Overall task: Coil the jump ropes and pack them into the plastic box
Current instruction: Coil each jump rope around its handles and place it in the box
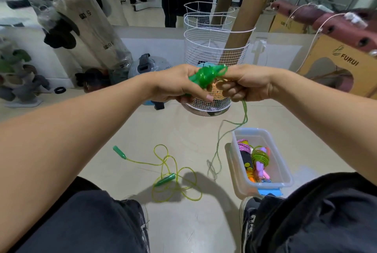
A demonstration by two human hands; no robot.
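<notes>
My left hand (pixel 179 84) grips a green jump rope (pixel 206 76) by its handles, with several green loops wound round them. My right hand (pixel 244 84) pinches the rope right beside the coil. The loose rest of that rope hangs from my right hand down to the floor (pixel 219 146). A second green-yellow jump rope (pixel 171 173) lies uncoiled on the floor between my knees, both green handles showing. The clear plastic box (pixel 283 163) stands on the floor at right, holding several coiled ropes in pink, green and orange.
A white wire basket (pixel 206 49) with cardboard tubes stands straight ahead behind my hands. Wrapped rolls and bags lean at the left, cardboard boxes (pixel 334 63) at the right. A mirror on the far wall shows a person. My knees and shoes fill the bottom.
</notes>
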